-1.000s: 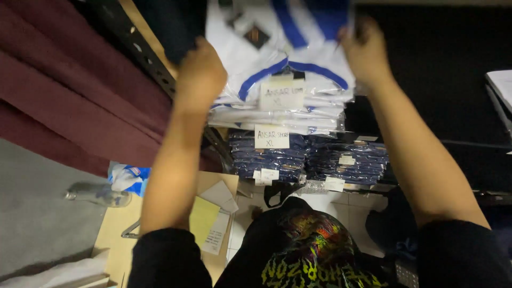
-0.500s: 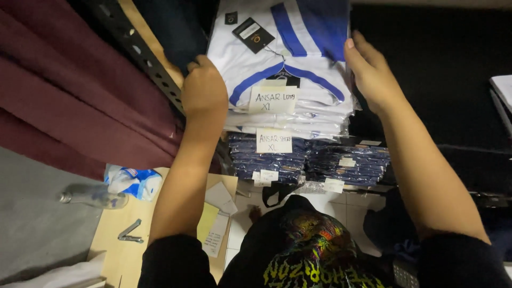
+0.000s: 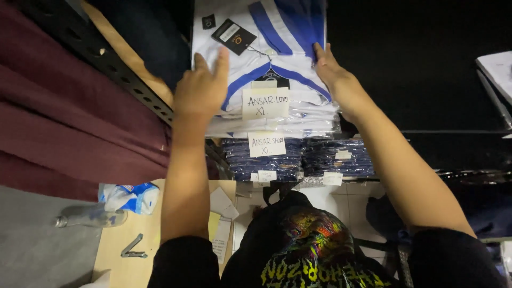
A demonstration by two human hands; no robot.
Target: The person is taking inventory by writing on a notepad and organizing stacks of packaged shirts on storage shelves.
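1. Left hand flat on the left edge of the top shirt, fingers spread open, gripping nothing.
2. Right hand pressed on the shirt's right edge, fingers straight and together, not curled around it.
3. White, blue-striped bagged shirt on top of a white stack on a shelf, black tag near its collar.
4. Paper labels on the stack's front.
5. Dark blue stacks below.
6. Lower left: bottle, clip on a wooden table.
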